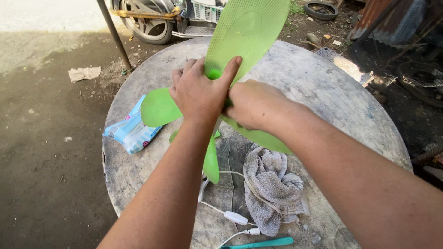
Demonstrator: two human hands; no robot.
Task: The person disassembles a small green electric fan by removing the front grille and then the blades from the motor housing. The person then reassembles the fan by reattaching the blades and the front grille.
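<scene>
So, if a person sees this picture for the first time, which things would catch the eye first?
First the bright green fan blade, held up over the middle of the round grey table by both hands: the left hand wraps its hub, the right hand presses beside it. Next, the crumpled grey towel near the table's front edge, and the light blue wipes packet at the left.

Green fan blade (247, 32): translucent plastic, several wide lobes, held tilted above round table, hub gripped, one lobe raised away.
</scene>
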